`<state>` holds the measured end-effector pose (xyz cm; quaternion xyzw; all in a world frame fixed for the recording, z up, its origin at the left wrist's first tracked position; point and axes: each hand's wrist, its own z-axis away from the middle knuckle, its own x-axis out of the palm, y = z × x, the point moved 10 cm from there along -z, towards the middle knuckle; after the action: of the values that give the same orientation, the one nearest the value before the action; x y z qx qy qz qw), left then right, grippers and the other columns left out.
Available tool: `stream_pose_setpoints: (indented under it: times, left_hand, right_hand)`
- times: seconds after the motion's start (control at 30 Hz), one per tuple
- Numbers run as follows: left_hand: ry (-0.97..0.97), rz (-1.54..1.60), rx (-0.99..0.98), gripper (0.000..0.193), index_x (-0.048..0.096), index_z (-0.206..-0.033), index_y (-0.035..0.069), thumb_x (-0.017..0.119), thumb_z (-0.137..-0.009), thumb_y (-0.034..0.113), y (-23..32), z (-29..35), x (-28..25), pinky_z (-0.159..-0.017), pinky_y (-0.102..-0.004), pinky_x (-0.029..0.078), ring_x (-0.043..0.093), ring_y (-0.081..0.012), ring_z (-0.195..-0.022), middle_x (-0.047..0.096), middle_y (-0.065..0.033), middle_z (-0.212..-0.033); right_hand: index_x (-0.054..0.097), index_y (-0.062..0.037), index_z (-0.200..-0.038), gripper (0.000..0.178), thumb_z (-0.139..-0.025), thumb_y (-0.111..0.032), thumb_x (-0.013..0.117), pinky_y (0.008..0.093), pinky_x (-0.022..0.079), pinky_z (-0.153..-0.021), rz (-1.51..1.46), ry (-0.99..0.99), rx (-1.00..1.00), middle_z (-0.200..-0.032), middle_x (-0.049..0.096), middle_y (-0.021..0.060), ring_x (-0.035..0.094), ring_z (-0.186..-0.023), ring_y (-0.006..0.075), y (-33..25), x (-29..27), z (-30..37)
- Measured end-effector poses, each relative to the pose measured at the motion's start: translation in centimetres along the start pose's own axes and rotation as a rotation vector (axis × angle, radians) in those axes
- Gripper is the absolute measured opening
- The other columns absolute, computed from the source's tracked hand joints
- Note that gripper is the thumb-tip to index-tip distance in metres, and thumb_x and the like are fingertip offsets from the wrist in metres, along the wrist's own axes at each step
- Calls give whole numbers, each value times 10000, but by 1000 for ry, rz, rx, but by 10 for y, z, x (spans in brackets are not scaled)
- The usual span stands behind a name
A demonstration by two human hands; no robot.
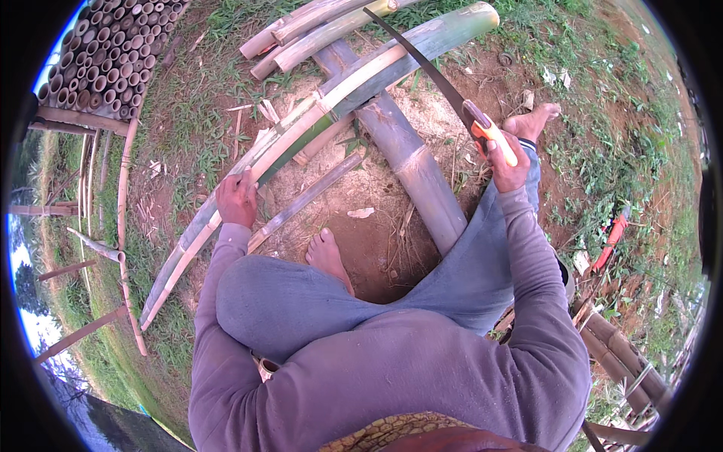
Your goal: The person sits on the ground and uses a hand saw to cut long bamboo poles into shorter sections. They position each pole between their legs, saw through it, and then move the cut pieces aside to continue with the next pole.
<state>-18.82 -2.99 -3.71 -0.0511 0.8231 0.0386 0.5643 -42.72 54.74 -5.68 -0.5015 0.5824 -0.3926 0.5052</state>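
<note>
A long bamboo pole (pixel 290 139), pale on its near face and green along the far end, runs slantwise in front of me. My left hand (pixel 238 198) is closed over its near-left part. My right hand (pixel 507 162) grips the orange and white handle of a handsaw (pixel 444 83). The saw's dark blade slants up and left, passing across the green end of the bamboo; whether its teeth touch the pole I cannot tell. Beneath the pole lies a thick greyish bamboo support (pixel 414 166), stretching toward my right leg.
Several cut bamboo lengths (pixel 331 44) lie beyond the pole. A thin bamboo strip (pixel 305 200) rests near my bare foot. Stacked bamboo ends (pixel 102 68) fill a rack at far left. An orange-red tool-like object (pixel 611 239) lies on the grass at right, near tied bamboo poles (pixel 621 361).
</note>
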Motion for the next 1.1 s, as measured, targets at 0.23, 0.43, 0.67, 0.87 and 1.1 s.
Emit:
stream_pose_setpoints:
  times: [0.23, 0.43, 0.67, 0.87, 1.1]
  left_hand:
    - [-7, 7, -26, 484, 725, -1347, 144, 797, -872, 196, -4, 6, -1, -942, -458, 489, 627, -305, -1071, 643, -73, -1102]
    - [3, -13, -20, 471, 730, -1345, 159, 787, -881, 217, 1, -1, -5, -953, -455, 492, 630, -299, -1075, 652, -67, -1096]
    - [12, -32, -31, 477, 736, -1339, 166, 802, -869, 225, -3, 8, -1, -966, -456, 496, 634, -293, -1087, 661, -62, -1113]
    - [-16, -3, -49, 494, 732, -1341, 152, 814, -857, 212, -2, 1, -3, -989, -461, 492, 630, -304, -1095, 659, -67, -1115]
    - [-77, 93, -21, 527, 714, -1320, 147, 856, -818, 225, 40, 64, -16, -946, -473, 478, 630, -303, -1084, 652, -79, -1167]
  right_hand:
    - [698, 41, -1263, 318, -1036, -178, 736, 225, 542, -648, -143, -21, -102, -993, 735, 46, 659, -783, 85, 3, -17, 19]
    - [697, 39, -1251, 339, -1016, -192, 774, 209, 480, -592, -57, 3, -72, -918, 715, 0, 606, -693, 50, 2, 24, -25]
    - [696, 42, -1239, 311, -1013, -162, 765, 230, 557, -706, -148, -38, -9, -998, 744, 55, 691, -834, 100, -1, -21, 30]
    - [724, 31, -1173, 293, -1006, -204, 778, 218, 475, -577, -60, 63, -47, -822, 705, 23, 621, -651, 70, -4, 38, -39]
    - [710, 21, -1178, 316, -1012, -242, 767, 248, 414, -489, -292, 313, 34, -688, 646, 14, 573, -546, 92, -22, -36, 28]
